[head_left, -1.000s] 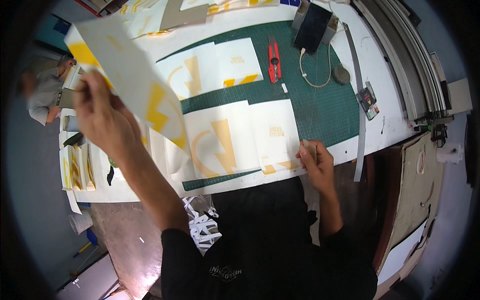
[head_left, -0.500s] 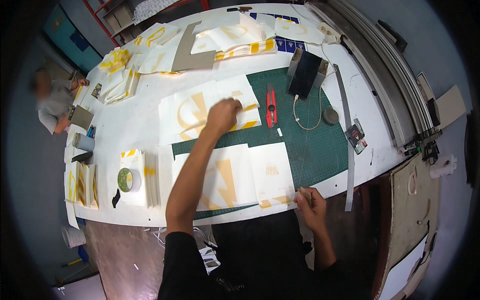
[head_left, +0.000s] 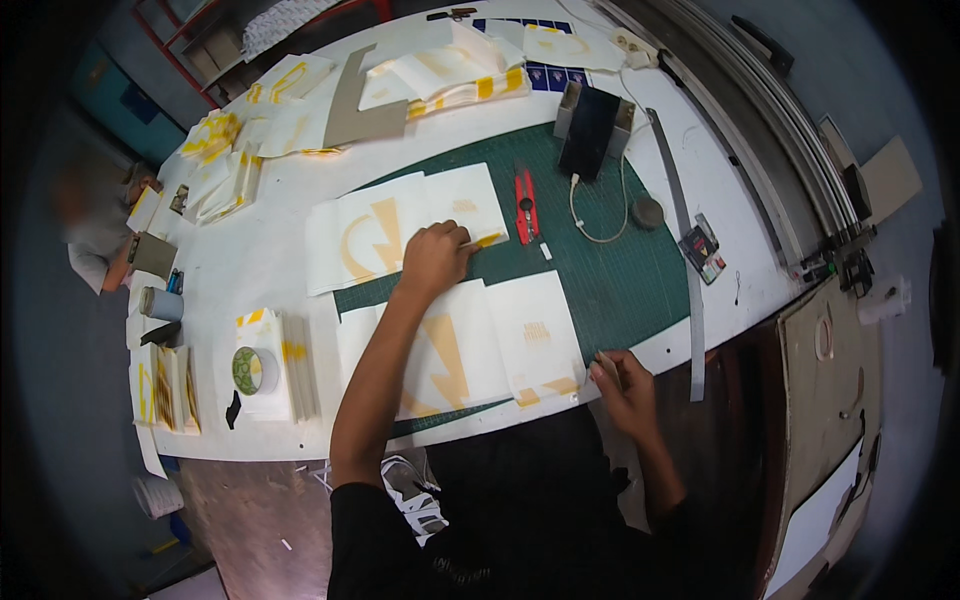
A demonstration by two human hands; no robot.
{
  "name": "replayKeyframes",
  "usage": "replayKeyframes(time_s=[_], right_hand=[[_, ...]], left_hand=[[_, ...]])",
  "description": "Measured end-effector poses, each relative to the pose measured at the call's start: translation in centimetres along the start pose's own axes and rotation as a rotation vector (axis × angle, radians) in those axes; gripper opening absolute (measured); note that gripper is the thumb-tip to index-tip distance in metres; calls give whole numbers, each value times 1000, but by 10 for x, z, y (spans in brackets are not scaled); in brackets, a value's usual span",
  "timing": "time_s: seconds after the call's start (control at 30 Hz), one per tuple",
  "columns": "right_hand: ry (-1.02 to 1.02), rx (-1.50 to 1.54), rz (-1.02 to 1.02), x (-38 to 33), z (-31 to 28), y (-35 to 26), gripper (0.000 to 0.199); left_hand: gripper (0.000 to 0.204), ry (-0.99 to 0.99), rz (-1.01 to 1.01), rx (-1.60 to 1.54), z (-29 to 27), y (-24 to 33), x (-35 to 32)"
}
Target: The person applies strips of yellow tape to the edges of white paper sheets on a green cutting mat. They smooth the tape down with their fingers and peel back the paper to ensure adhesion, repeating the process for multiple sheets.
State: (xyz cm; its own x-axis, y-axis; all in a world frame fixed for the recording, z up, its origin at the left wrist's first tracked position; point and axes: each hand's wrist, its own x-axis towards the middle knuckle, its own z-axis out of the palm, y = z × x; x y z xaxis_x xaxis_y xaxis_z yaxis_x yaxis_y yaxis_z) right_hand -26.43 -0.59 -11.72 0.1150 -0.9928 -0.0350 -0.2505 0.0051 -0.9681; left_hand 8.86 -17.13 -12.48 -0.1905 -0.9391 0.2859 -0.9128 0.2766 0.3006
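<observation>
Two white paper sheets with tan and yellow print lie before me, partly over a green cutting mat (head_left: 640, 290). On the far sheet (head_left: 345, 230), my left hand (head_left: 436, 262) has its fingers curled at the lower edge, beside a yellow strip. My left forearm crosses the near sheet (head_left: 540, 335) and hides part of it. By that sheet's lower right corner, my right hand (head_left: 626, 390) pinches a small thin tan piece (head_left: 607, 368); its kind is unclear. A red box cutter (head_left: 526, 208) rests on the mat right of the far sheet.
A dark boxy device (head_left: 592, 135) with a cable stands on the mat, near a round grey puck (head_left: 647, 212). Along the right lies a long metal ruler (head_left: 690, 300). A tape roll (head_left: 254, 371) sits on folded paper at left. Another person (head_left: 95, 220) is at the far left.
My left hand has come down toward me on the far sheet, whose layers now lie flatter and closer together. The right hand keeps its pinch near the corner. The view has shifted slightly.
</observation>
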Motion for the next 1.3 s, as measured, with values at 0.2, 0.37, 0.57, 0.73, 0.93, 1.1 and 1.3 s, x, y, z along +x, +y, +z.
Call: replayKeyframes(time_s=[0.2,0.37,0.57,0.73,0.93,1.1,1.3], right_hand=[[7,-297,-217,6,-11,2,20],[-28,-278,-147,4,-15,0,21],[-39,-320,-183,9,-8,-4,20],[-17,-172,-31,1,-2,3,21],[15,-112,-57,-7,2,16,24],[27,-108,-71,-9,5,20,24],[-50,-175,27,-13,1,15,25]], left_hand=[[19,290,79,-4,-12,35,-18],[16,-44,242,-219,-47,86,-102],[19,27,201,-249,-46,116,-157],[23,53,155,-206,-30,114,-166],[24,66,136,-198,-24,113,-168],[30,39,121,-191,-20,112,-169],[36,-40,104,-129,-23,117,-168]])
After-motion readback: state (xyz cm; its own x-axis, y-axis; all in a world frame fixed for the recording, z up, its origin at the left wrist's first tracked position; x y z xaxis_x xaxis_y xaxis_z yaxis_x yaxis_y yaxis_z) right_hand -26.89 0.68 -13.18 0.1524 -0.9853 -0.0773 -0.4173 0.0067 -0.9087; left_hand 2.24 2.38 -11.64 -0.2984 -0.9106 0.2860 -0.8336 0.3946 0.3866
